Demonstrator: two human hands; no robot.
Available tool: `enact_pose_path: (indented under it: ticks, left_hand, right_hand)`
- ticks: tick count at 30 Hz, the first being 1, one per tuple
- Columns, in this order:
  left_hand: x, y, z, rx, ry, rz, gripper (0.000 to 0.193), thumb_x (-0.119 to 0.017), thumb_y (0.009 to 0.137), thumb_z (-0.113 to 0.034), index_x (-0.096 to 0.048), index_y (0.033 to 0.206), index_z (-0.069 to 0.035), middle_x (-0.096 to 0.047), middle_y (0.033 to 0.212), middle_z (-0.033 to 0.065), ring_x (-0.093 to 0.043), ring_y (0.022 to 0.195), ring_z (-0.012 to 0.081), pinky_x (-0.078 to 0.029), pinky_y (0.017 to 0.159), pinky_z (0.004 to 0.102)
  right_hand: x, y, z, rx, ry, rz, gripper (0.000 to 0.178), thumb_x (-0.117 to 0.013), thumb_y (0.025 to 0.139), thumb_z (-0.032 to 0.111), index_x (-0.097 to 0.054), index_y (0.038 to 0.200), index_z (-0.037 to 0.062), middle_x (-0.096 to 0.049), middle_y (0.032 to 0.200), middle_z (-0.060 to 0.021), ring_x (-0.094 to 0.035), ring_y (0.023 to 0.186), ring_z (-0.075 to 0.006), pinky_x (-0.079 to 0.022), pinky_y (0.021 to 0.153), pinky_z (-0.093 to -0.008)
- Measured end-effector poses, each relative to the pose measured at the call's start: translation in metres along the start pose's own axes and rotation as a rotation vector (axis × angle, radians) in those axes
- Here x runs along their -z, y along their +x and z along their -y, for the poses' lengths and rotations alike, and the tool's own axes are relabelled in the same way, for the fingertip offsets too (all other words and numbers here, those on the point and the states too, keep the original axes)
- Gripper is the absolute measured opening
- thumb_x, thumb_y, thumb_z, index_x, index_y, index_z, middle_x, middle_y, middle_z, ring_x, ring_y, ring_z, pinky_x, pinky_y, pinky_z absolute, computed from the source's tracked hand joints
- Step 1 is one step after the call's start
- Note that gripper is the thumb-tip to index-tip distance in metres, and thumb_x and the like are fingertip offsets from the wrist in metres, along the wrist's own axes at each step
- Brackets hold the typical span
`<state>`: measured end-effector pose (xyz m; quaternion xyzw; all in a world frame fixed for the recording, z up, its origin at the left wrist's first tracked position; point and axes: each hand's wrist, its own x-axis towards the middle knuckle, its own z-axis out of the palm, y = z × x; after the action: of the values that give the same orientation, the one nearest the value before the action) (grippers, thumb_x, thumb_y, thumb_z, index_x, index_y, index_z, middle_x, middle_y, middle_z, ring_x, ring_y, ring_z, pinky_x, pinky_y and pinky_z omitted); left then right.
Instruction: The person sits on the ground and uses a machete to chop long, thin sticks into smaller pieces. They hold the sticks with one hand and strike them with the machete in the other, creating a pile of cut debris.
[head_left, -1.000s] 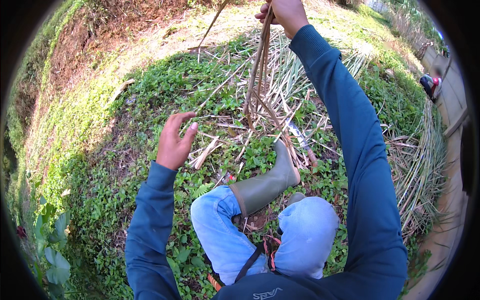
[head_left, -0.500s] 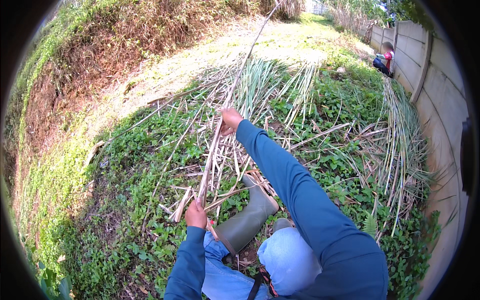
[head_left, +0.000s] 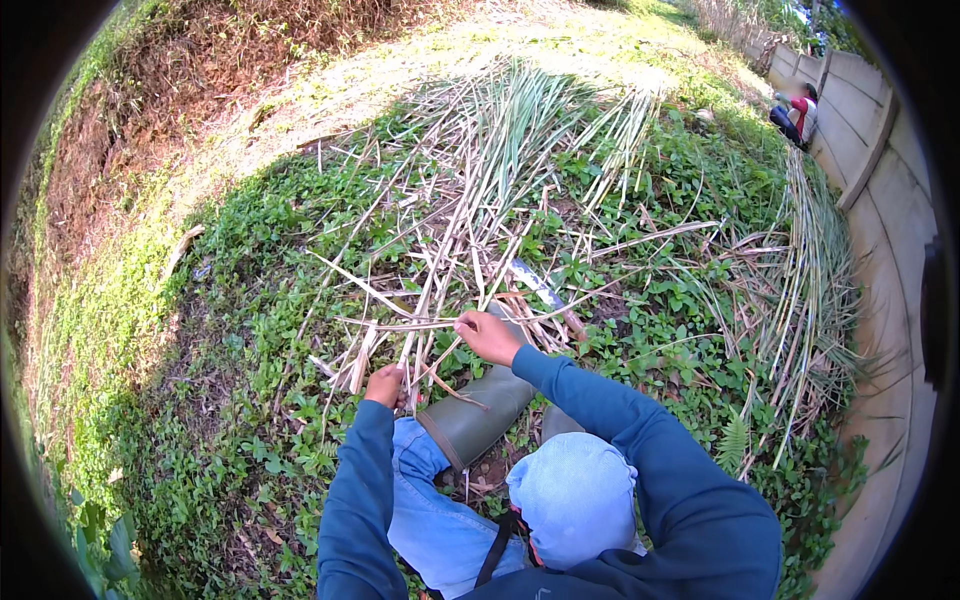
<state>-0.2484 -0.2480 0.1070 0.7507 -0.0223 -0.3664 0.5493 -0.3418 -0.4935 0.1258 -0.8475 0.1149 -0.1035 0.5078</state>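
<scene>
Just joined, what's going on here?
Bare-handed work on dry stalks outdoors. The right hand pinches a pale dry strip beside an olive rubber boot; the left hand is curled at the stalks' near ends, its grip unclear. A knife-like blade with a brown handle lies beyond the boot; green stalks lie farther out. Another person is by the wall.

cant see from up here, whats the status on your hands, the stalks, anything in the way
Right hand pinching a dry strip. Left hand curled by dry stalks, hold unclear. Boot close beneath right hand; pale blade lying just beyond.
</scene>
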Motion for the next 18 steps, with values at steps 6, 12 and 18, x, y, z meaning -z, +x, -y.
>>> enact_pose_path:
  ticks: [6, 12, 18]
  left_hand:
    - [-0.016, -0.023, 0.007, -0.149, 0.056, 0.171, 0.029, -0.052, 0.096, -0.024, -0.062, 0.119, -0.01, -0.06, 0.082, -0.0037, -0.051, 0.066, 0.006, -0.043, 0.063, 0.0208]
    - [-0.028, -0.048, -0.009, -0.251, -0.087, 0.174, 0.021, -0.055, 0.091, -0.016, -0.063, 0.104, -0.002, -0.062, 0.085, 0.0003, -0.052, 0.066, 0.0074, -0.045, 0.06, 0.024]
    - [-0.032, -0.044, -0.002, -0.264, 0.22, -0.021, 0.015, -0.057, 0.087, -0.009, -0.065, 0.096, -0.002, -0.062, 0.077, 0.0025, -0.054, 0.063, 0.0088, -0.048, 0.057, 0.0254]
  right_hand:
    - [-0.046, -0.02, 0.029, 0.038, 0.283, 0.343, 0.047, -0.057, 0.093, 0.037, -0.058, 0.107, -0.0084, -0.066, 0.094, -0.0155, -0.062, 0.087, -0.0173, -0.049, 0.078, -0.0329]
    - [-0.048, -0.025, 0.022, -0.155, 0.403, 0.41, 0.022, -0.06, 0.09, 0.02, -0.064, 0.079, 0.0017, -0.06, 0.069, -0.0008, -0.054, 0.066, -0.0084, -0.043, 0.061, -0.0265]
    - [-0.038, -0.033, 0.052, -0.049, -0.21, 0.203, 0.028, -0.06, 0.082, 0.025, -0.061, 0.072, -0.0005, -0.064, 0.071, -0.0166, -0.063, 0.064, -0.0279, -0.05, 0.063, -0.039]
